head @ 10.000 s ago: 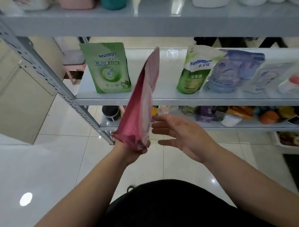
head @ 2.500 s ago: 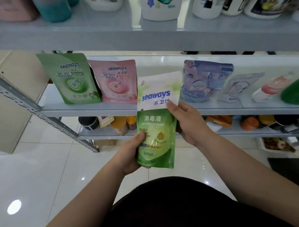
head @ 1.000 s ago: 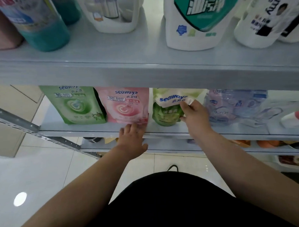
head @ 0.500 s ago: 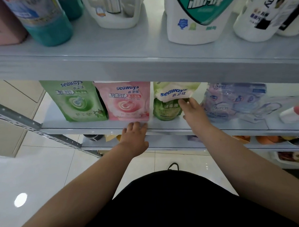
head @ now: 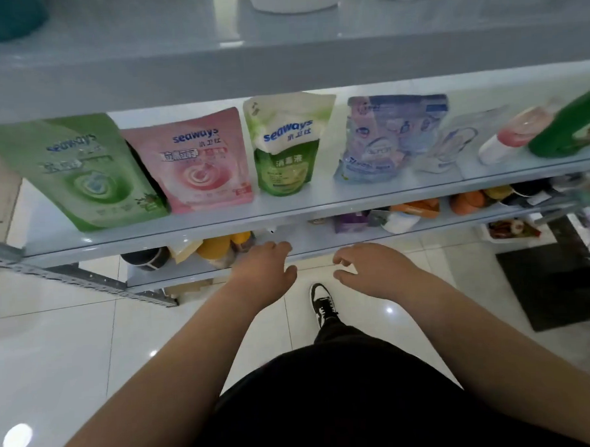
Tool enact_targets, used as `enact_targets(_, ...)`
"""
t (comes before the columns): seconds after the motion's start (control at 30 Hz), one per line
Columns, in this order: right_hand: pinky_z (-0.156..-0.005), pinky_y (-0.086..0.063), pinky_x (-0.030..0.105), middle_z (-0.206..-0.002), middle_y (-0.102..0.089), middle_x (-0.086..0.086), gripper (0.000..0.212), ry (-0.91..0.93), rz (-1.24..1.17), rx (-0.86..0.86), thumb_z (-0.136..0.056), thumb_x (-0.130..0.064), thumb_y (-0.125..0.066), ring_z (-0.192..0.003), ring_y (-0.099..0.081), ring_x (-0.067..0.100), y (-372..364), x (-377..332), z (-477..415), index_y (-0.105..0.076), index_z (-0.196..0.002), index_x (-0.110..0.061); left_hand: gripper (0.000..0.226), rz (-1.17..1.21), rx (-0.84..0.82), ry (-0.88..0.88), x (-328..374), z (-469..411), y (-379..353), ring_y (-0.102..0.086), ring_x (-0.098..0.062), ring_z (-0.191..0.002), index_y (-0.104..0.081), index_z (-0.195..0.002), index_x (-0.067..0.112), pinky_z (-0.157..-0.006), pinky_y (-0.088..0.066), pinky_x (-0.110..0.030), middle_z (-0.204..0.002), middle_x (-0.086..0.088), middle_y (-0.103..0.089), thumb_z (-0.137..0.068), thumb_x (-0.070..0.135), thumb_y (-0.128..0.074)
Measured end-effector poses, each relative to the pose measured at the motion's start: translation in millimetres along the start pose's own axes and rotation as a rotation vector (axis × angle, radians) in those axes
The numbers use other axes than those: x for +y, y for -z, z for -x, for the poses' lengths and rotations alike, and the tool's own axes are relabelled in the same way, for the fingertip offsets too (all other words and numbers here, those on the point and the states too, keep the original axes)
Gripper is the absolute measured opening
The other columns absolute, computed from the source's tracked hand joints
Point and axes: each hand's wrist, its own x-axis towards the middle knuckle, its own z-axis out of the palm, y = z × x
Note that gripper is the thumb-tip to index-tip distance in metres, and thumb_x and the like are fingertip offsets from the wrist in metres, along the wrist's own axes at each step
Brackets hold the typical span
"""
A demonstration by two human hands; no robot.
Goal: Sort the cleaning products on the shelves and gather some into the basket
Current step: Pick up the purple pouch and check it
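Your left hand (head: 265, 268) and right hand (head: 373, 270) both hang empty in front of the shelving, near each other but apart. Their fingers are loosely bent and grip nothing. They sit below the front edge of the middle shelf (head: 286, 208), level with the lower shelf (head: 321, 242). On the middle shelf your pouches stand in a row with their labels toward you. The green pouch (head: 81, 171) is at the far left, the pink pouch (head: 199, 163) is just beside it, and the white-topped pouch (head: 287, 146) sits close against the pink one's right edge. Across a gap to the right the blue pouch (head: 384, 138) leans back, and past it lies what looks like a clear pouch (head: 452, 145), too blurred to be sure. Further right a pink bottle (head: 516, 132) lies on its side, with a green bottle (head: 573, 126) at the frame's edge, partly cut off. The top shelf (head: 280, 65) carries more containers, of which only the bases show. The lower shelf holds a jumble of orange, yellow, purple and dark items, partly hidden by the shelf above. Below your hands one black-and-white shoe (head: 320, 301) stands on the glossy tiled floor (head: 72, 351), and a dark mat (head: 553, 279) lies to the right.
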Motion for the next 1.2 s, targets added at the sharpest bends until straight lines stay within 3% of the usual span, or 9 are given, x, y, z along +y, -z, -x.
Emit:
enact_targets(0.2,-0.087,-0.049,0.035,-0.124,-0.063,-0.003,0.040,-0.028,0.046,0.013,-0.100,-0.050,-0.052,-0.111,-0.059,0.018,-4,41,30,-0.058,-0.134,-0.031,0.049,0.303,0.042,-0.009,43,-21,0,-0.060,-0.021,-0.119,-0.048,-0.143,0.024,-0.098,-0.050,-0.035,-0.134,0.000,-0.060,-0.098,0.039,-0.060)
enact_targets(0.4,-0.090,-0.050,0.036,-0.131,-0.064,-0.001,0.040,0.044,0.082,0.033,-0.100,-0.049,-0.053,-0.116,-0.059,0.020,31,88,15,-0.057,-0.136,-0.031,0.070,0.608,0.146,0.088,95,-87,22,-0.058,-0.017,-0.115,-0.037,-0.152,0.023,-0.093,-0.046,-0.032,-0.140,-0.001,-0.055,-0.092,0.037,-0.070)
enact_targets(0.6,-0.083,-0.042,0.028,-0.135,-0.064,-0.002,0.043,0.156,0.130,0.049,-0.100,-0.049,-0.054,-0.121,-0.060,0.018,72,143,-7,-0.059,-0.138,-0.030,0.086,0.751,0.321,0.256,132,-158,50,-0.055,-0.024,-0.127,-0.035,-0.153,0.015,-0.094,-0.049,-0.031,-0.145,-0.005,-0.052,-0.083,0.037,-0.080)
enact_targets(0.73,-0.090,-0.051,0.032,-0.129,-0.068,-0.001,0.039,0.238,0.186,0.026,-0.099,-0.047,-0.057,-0.115,-0.064,0.019,91,173,-14,-0.061,-0.133,-0.028,0.053,0.844,0.455,0.241,151,-185,54,-0.062,0.009,-0.085,-0.053,-0.115,0.028,-0.061,-0.041,-0.004,-0.100,0.022,-0.060,-0.075,0.022,-0.088)
enact_targets(0.8,-0.094,-0.053,0.034,-0.130,-0.068,-0.001,0.039,0.260,0.181,-0.012,-0.099,-0.047,-0.056,-0.114,-0.064,0.020,99,188,-17,-0.061,-0.133,-0.028,0.051,0.903,0.497,0.228,156,-192,52,-0.063,0.007,-0.082,-0.055,-0.109,0.032,-0.071,-0.049,-0.013,-0.097,0.023,-0.064,-0.074,0.015,-0.087)
enact_targets(0.9,-0.086,-0.048,0.032,-0.128,-0.066,-0.002,0.038,0.263,0.163,-0.060,-0.100,-0.049,-0.053,-0.113,-0.062,0.020,108,208,-24,-0.060,-0.132,-0.031,0.041,0.943,0.490,0.283,159,-194,44,-0.068,-0.019,-0.098,-0.067,-0.112,0.028,-0.087,-0.055,-0.035,-0.108,0.004,-0.073,-0.077,0.019,-0.087)
enact_targets(0.97,-0.085,-0.048,0.033,-0.124,-0.065,0.000,0.037,0.268,0.146,-0.073,-0.100,-0.047,-0.052,-0.111,-0.061,0.021,110,217,-28,-0.061,-0.131,-0.029,0.028,0.991,0.483,0.339,161,-189,33,-0.070,-0.016,-0.094,-0.073,-0.104,0.027,-0.080,-0.054,-0.026,-0.099,0.011,-0.075,-0.079,0.025,-0.086)
enact_targets(1.07,-0.082,-0.049,0.034,-0.113,-0.067,-0.001,0.029,0.270,0.072,-0.040,-0.100,-0.043,-0.055,-0.105,-0.062,0.022,110,224,-34,-0.064,-0.121,-0.026,0.020,1.039,0.540,0.350,172,-172,19,-0.064,0.013,-0.076,-0.066,-0.088,0.038,-0.060,-0.046,-0.009,-0.083,0.027,-0.069,-0.085,0.024,-0.081)
enact_targets(1.2,-0.083,-0.050,0.036,-0.116,-0.064,-0.001,0.038,0.196,-0.115,0.087,-0.094,-0.046,-0.065,-0.106,-0.062,0.022,104,226,-37,-0.059,-0.124,-0.023,0.020,1.062,0.597,0.353,181,-139,14,-0.063,0.017,-0.075,-0.066,-0.089,0.038,-0.062,-0.048,-0.009,-0.080,0.030,-0.071,-0.089,0.022,-0.077)
